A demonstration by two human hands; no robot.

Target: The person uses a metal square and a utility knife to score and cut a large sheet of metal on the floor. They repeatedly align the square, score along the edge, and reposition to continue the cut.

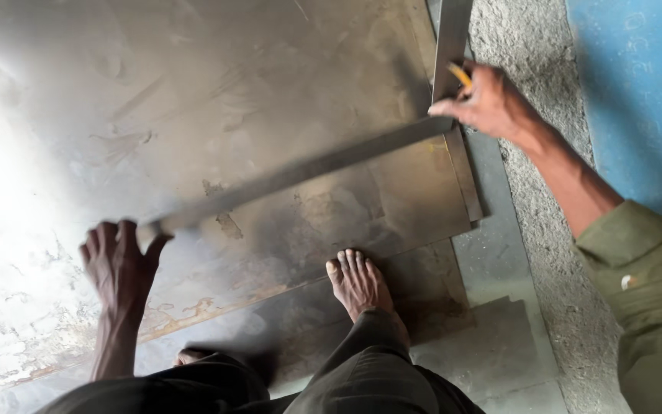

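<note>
A long metal square (300,172) lies on the steel sheet (216,92), its long axis running from lower left to upper right. The left hand (120,264) presses its lower end, fingers spread; the right hand (488,100), seemingly pinching a yellow pencil (460,74), rests at the corner.

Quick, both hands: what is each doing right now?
Left hand: open, fingers spread, pressing the end of the steel square onto the metal sheet.
Right hand: closed on a yellow pencil at the square's corner.
</note>
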